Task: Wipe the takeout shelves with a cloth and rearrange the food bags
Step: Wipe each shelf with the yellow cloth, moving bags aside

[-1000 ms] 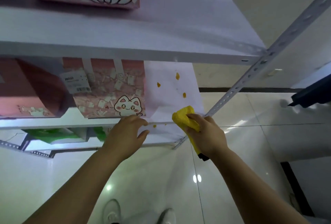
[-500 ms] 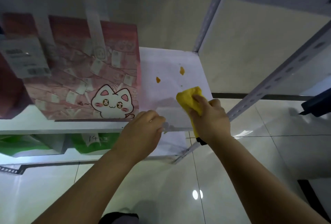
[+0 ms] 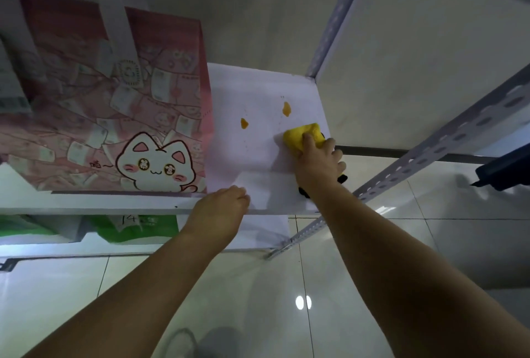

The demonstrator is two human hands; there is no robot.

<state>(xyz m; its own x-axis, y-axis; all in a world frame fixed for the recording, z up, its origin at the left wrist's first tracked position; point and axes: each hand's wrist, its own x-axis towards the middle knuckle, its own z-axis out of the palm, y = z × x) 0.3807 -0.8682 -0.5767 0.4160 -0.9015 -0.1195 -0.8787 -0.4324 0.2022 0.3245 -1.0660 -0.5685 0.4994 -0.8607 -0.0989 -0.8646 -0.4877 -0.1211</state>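
Note:
A white shelf (image 3: 258, 157) runs across the middle of the view. My right hand (image 3: 318, 162) presses a yellow cloth (image 3: 302, 135) onto its right end, fingers closed over it. Two orange stains, one (image 3: 244, 123) left of the other (image 3: 286, 108), lie just beyond the cloth. My left hand (image 3: 222, 208) rests curled on the shelf's front edge and holds nothing. A pink food bag with a white cat (image 3: 114, 117) stands on the shelf to the left of the bare patch.
A perforated grey upright (image 3: 447, 137) slants past the shelf's right front corner, another (image 3: 332, 31) stands at the back. Green bags (image 3: 137, 228) sit on the shelf below. Glossy tiled floor (image 3: 372, 286) lies beneath, with a dark object (image 3: 504, 171) at right.
My right hand slid the yellow cloth farther back and right along the shelf, nearer the stains. The view shifted closer to the shelf. My left hand stayed on the front edge.

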